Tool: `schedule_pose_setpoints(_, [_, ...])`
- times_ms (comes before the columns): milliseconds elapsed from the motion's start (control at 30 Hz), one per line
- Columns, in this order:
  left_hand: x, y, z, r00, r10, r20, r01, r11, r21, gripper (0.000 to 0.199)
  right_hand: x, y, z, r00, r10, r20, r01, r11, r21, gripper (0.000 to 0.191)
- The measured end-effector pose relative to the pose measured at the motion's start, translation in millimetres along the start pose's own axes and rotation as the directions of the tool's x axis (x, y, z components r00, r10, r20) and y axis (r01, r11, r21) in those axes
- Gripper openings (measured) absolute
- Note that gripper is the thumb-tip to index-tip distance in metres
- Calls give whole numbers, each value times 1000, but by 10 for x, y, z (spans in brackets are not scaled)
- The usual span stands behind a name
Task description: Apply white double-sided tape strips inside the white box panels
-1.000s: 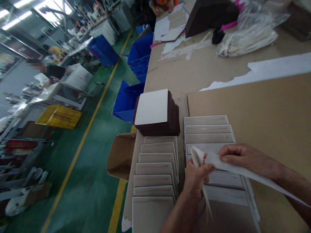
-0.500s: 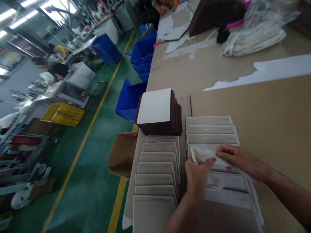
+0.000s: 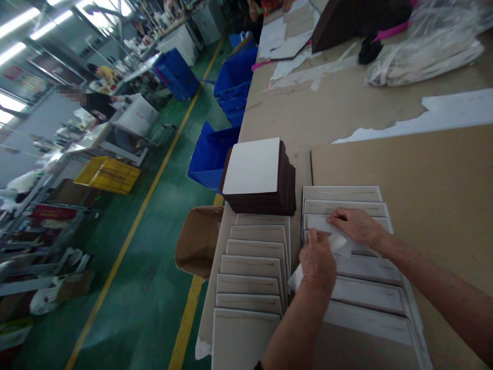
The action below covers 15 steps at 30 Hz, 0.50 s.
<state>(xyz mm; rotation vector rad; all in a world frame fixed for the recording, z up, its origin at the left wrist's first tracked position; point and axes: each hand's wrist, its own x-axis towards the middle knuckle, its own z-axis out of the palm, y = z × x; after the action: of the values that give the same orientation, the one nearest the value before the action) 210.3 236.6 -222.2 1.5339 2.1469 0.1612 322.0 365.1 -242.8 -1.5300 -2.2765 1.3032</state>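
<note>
Above overlapping boards on a worktable, the left hand gripped a white strip while the right hand bent its fingers close by, their hold unclear, and a stray tug could have skewed the boards.

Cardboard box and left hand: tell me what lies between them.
In the head view, the left row of overlapping boards lies between the cardboard box and the left hand.

From far away I keep my left hand curled, arm slanting up, my right hand near it, fingers pinched.
</note>
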Motion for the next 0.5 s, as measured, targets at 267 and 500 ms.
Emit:
schedule_pose_setpoints(267, [80,-45,119,1000,4,-29,-4,1000,-13,31,129,20,7,999,6,38,-3,996,-89,28])
schedule_pose_setpoints(500, [65,-55,112,999,3,-34,-3,1000,-6,30,178,70,32,999,-3,38,7,995,-95,28])
